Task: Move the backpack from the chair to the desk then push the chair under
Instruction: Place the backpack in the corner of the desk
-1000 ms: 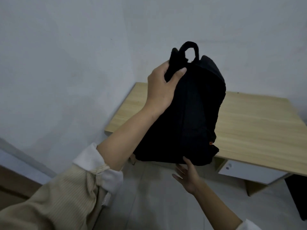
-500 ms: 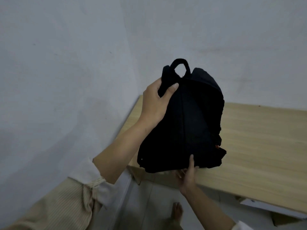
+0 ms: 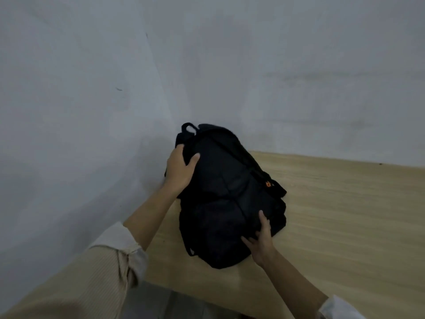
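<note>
Pale grey walls [image 3: 276, 65] meet in a corner behind the wooden worktop [image 3: 345, 215], where the black backpack [image 3: 227, 199] lies near that corner. Left hand [image 3: 180, 171] clasps the backpack's top in a firm grip. Right hand [image 3: 261, 240] holds its bottom edge.

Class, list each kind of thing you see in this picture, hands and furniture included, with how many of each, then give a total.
backpack: 1
desk: 1
hands: 2, left hand and right hand, both on the backpack
sleeves: 2, left sleeve and right sleeve
Total: 6
</note>
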